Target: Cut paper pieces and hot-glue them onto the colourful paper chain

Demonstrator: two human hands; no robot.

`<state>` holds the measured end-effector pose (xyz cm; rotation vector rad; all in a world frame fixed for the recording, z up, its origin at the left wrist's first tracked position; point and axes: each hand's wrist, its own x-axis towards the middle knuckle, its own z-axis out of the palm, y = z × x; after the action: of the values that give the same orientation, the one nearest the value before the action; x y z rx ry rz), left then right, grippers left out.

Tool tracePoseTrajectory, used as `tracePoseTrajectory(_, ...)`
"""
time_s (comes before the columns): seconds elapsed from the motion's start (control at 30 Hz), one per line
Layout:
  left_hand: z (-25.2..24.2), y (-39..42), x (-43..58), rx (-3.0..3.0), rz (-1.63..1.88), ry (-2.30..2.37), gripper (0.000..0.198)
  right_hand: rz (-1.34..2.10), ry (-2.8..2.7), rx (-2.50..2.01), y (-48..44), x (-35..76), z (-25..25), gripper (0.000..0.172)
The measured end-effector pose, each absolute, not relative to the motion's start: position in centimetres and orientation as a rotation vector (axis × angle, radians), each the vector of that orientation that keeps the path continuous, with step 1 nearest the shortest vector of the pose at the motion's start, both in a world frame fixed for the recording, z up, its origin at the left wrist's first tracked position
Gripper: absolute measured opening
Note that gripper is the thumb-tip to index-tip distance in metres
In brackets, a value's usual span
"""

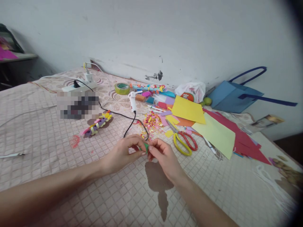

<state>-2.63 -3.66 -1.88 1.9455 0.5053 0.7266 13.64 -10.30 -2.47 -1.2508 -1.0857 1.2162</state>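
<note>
My left hand and my right hand meet above the patterned bed cover, fingertips pinched together on a small green paper piece. Both hands are closed around it, so most of the piece is hidden. Just behind the hands lies a heap of coloured paper scraps. A black cable runs past the left fingers up to a white glue gun.
Yellow-and-red scissors lie right of the hands. Yellow, pale green and red paper sheets spread further right, beside a blue bag. A paper-flower craft, a power strip and a tape roll sit at the left and back.
</note>
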Motion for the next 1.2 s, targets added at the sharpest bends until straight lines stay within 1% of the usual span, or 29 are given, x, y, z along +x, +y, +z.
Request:
tracePoseTrajectory(0.23,-2.3,-3.6,-2.5,1.715,0.644,0.597,0.009,1.143,-1.173,-1.308,-10.5,13.5,-2.0,0.01)
tracePoseTrajectory(0.5,-2.9,-3.5,-2.2,1.392,0.593,0.561,0.018,1.161,-1.156,-1.296,-10.5,13.4,-2.1,0.01)
tracePoseTrajectory(0.8,-2.9,-3.4,-2.2,1.245,0.577,0.582,0.033,1.161,-1.161,-1.292,-10.6,13.4,-2.3,0.01)
tracePoseTrajectory(1.1,-2.6,-3.5,-2.1,1.241,0.571,0.627,0.033,1.202,-1.129,-1.265,-10.5,13.2,-2.6,0.012)
tracePoseTrajectory(1.2,-2.3,-3.5,-2.1,1.245,0.557,0.667,0.032,1.232,-1.11,-1.269,-10.5,13.1,-2.4,0.015)
